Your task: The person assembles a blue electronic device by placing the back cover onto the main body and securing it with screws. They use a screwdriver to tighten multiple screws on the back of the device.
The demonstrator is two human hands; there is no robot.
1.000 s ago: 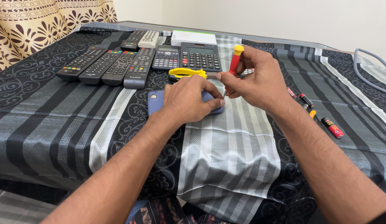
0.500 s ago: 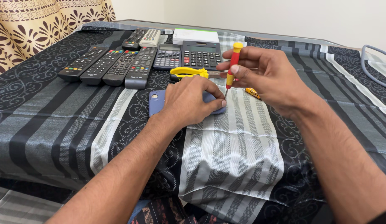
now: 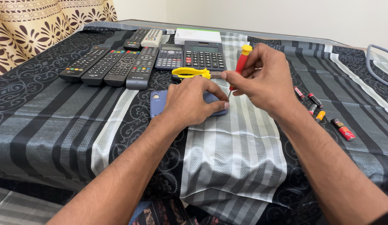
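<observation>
A small blue device [image 3: 158,102] lies flat on a striped black, grey and white cloth [image 3: 227,154], near the middle of a table seen from the head camera. The left hand [image 3: 189,102] rests on top of it, fingers pressed together and holding it down. The right hand [image 3: 264,81] pinches a slim red and yellow screwdriver [image 3: 240,66] between thumb and fingertips, upright, its thin tip just at the device's right end. The casing looks closed, so the work seems barely begun. Yellow-handled pliers [image 3: 189,73] lie just behind the hands; beyond them sit a row of black remotes [image 3: 114,62], two calculators [image 3: 194,56] and a white box [image 3: 198,35]. Loose batteries [image 3: 327,114] lie apart to the right. Bare cloth in front of the hands reaches to the table's near edge.
</observation>
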